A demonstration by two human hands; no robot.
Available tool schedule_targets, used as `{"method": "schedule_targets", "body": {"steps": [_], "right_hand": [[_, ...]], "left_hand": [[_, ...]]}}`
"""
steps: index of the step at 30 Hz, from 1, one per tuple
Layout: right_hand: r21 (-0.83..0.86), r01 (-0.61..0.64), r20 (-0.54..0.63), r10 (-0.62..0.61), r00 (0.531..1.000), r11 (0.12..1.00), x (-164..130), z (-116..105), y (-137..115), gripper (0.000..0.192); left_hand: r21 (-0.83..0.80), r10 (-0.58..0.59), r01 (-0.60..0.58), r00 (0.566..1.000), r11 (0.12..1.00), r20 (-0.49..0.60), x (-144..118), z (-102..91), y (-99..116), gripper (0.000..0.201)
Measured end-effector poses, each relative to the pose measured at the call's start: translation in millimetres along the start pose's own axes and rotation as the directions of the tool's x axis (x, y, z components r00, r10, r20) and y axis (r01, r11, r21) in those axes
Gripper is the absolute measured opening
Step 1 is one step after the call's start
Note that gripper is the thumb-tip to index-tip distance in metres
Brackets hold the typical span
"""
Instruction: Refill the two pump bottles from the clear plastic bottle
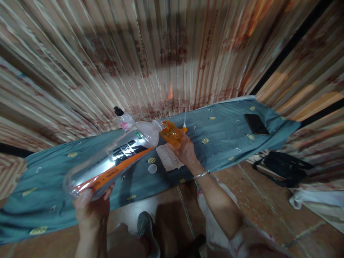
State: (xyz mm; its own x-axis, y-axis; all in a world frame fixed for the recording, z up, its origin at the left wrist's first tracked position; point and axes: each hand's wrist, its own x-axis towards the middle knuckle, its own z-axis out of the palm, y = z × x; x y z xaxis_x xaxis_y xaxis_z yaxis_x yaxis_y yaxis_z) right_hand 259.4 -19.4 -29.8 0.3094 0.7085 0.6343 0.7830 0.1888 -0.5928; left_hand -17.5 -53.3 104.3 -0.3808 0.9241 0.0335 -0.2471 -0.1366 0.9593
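My left hand (92, 206) grips the base end of a large clear plastic bottle (115, 157) with a silver, black and orange label. The bottle lies tilted in the air, its neck pointing up and right. In my right hand (185, 148) is a small orange bottle (170, 133), its mouth against or right at the big bottle's mouth. I cannot tell whether liquid is passing between them. An orange-collared pump top (184, 128) with a thin tube stands behind my right hand. Below the bottles a round whitish cap (152, 168) and a pale cloth (169, 157) lie on the covered surface.
The long narrow surface has a teal patterned cover (215, 143). A clear bottle with a black pump top (125, 120) stands at its back. A dark phone (256, 124) lies at right. A black bag (282, 167) sits beyond the front edge. Striped curtains (161, 53) hang behind.
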Motion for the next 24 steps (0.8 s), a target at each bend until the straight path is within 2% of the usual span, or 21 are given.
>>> {"method": "schedule_targets", "body": {"steps": [5,11,16,24], "right_hand": [[-0.003,-0.027,0.014,0.027,1.000,1.000,-0.7,0.8,-0.2,0.072],[-0.014,0.020,-0.015,-0.020,1.000,1.000,-0.7,0.9,-0.6,0.072],[0.004,-0.008,0.006,0.008,1.000,1.000,0.1,0.6,0.2,0.070],[-0.004,0.029,-0.037,-0.029,0.999,1.000,-2.6,5.1,4.4,0.075]], "left_hand": [[-0.020,-0.008,0.007,1.000,1.000,-0.020,-0.6,1.5,1.0,0.027],[-0.040,-0.004,0.003,1.000,0.999,-0.012,0.6,3.0,1.3,0.029],[-0.059,-0.054,0.049,0.995,0.997,-0.083,0.0,2.0,0.1,0.032],[-0.061,-0.037,0.035,0.998,0.998,-0.041,0.4,2.1,0.6,0.030]]}}
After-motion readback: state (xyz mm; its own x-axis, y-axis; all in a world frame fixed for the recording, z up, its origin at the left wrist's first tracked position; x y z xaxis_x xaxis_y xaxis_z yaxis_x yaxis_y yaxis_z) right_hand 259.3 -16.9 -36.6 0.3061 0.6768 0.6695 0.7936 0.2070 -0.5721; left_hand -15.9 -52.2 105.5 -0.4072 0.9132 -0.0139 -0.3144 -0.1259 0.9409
